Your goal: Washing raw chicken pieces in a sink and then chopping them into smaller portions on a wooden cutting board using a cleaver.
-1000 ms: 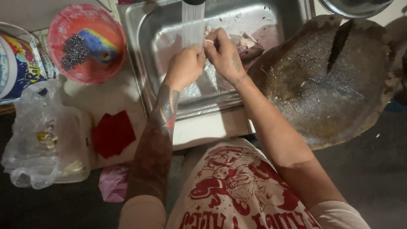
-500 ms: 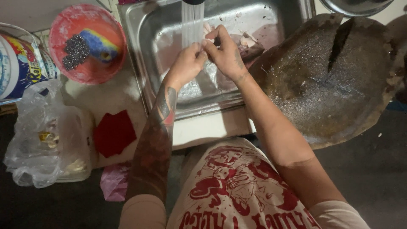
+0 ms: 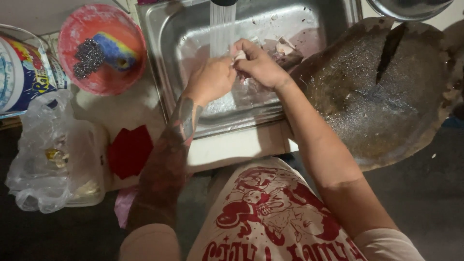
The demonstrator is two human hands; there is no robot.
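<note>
My left hand (image 3: 210,79) and my right hand (image 3: 258,65) meet over the steel sink (image 3: 314,24), under the running water stream (image 3: 222,26). Between their fingers they pinch a small pale piece (image 3: 239,56), mostly hidden by the fingers. More pale scraps (image 3: 282,46) lie in the basin just behind my right hand. My left forearm is tattooed.
A round, wet wooden chopping block (image 3: 382,106) with a dark blade (image 3: 389,46) on it stands right of the sink. To the left are a red bowl (image 3: 104,79) with a scourer and sponge, a printed can (image 3: 19,72), a plastic bag (image 3: 43,159) and a red cloth (image 3: 129,152).
Both hands stay under the water and have shifted only slightly. The right fingers now curl further over the left hand's fingertips.
</note>
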